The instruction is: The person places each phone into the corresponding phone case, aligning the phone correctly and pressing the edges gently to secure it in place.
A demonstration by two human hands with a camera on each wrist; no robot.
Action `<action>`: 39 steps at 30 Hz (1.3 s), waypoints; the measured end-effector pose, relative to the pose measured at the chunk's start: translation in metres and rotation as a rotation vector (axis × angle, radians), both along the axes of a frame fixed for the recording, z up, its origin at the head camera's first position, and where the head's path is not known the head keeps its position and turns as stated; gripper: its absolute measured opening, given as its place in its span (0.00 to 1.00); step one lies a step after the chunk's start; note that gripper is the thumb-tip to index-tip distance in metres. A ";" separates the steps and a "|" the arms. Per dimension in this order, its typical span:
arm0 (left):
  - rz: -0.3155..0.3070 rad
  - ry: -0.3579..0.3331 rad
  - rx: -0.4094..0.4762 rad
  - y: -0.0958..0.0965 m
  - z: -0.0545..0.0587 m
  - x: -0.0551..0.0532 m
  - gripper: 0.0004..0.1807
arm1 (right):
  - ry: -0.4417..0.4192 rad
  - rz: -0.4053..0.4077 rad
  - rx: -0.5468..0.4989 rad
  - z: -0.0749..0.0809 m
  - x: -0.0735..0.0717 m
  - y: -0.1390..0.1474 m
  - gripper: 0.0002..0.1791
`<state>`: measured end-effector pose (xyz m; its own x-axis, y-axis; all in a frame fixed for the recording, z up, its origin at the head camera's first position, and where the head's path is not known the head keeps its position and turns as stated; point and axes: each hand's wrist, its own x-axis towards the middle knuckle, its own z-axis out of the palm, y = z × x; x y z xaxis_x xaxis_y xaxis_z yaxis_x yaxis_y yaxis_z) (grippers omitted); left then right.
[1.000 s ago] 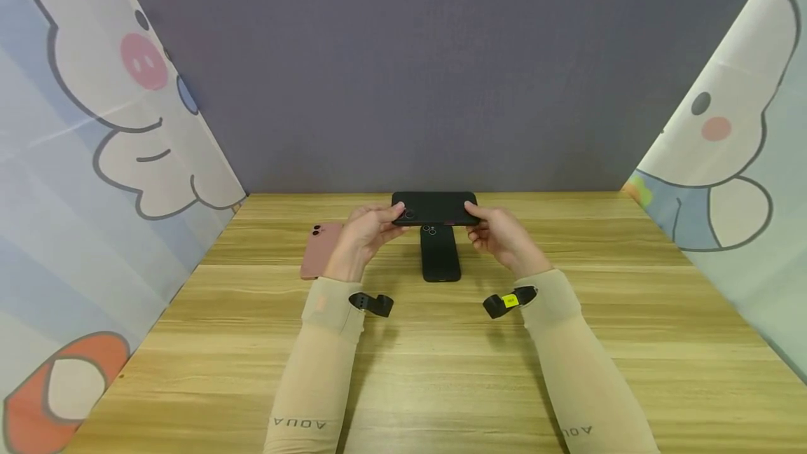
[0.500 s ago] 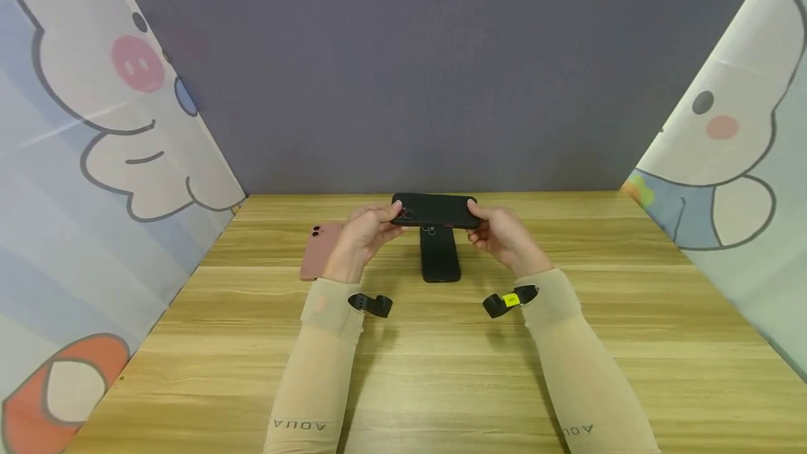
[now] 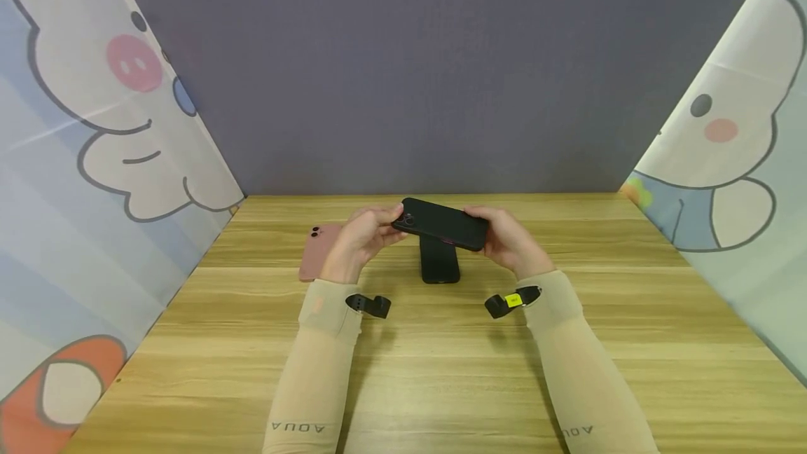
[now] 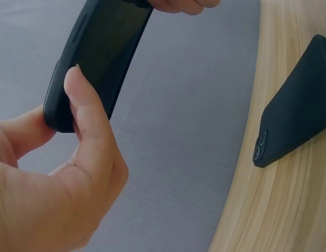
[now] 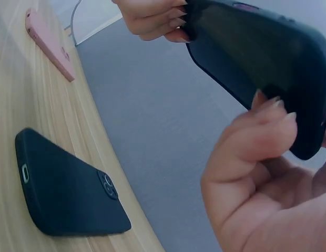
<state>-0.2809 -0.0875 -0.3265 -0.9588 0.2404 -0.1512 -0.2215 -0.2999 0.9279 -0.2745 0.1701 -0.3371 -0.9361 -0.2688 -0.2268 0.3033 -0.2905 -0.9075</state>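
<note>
Raised above the table, a phone in a black case (image 3: 446, 224) lies crosswise between both hands, its right end lower in the head view. The left hand (image 3: 366, 235) pinches the end by the camera lenses between thumb and fingers. At the other end the right hand (image 3: 509, 240) grips it; bent fingertips (image 5: 281, 113) touch its dark glossy side in the right wrist view. Underneath, a second black phone (image 3: 439, 263) lies on the table, its upper part covered by the held one. A pink phone (image 3: 318, 251) lies left, partly behind the left hand.
The wooden table (image 3: 435, 370) ends at a grey panel (image 3: 435, 76) at the back. Cartoon-print sheets (image 3: 50, 160) stand along both sides. Black straps circle both wrists, the right one bearing a yellow tag (image 3: 513, 300).
The held phone has tilted, its right end dropping toward the table and shifting slightly right. The right hand has shifted its hold at that end. Both phones on the table stay put.
</note>
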 end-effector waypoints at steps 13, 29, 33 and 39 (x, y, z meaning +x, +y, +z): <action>-0.024 0.002 0.059 0.005 0.001 0.001 0.13 | 0.047 0.069 -0.044 -0.002 0.004 -0.002 0.20; -0.110 0.136 -0.177 0.024 -0.001 0.005 0.08 | 0.207 0.122 -0.009 -0.005 0.003 -0.007 0.17; -0.097 0.130 -0.190 0.025 -0.002 0.005 0.09 | 0.218 0.134 0.044 -0.004 0.005 -0.009 0.16; -0.090 0.132 -0.205 0.021 -0.001 0.006 0.13 | 0.208 0.122 0.172 0.002 0.007 -0.012 0.14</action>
<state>-0.2751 -0.0661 -0.3280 -0.9498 0.3024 -0.0804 -0.1115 -0.0872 0.9899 -0.2672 0.1578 -0.3349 -0.9304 -0.3566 -0.0855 0.1287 -0.0993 -0.9867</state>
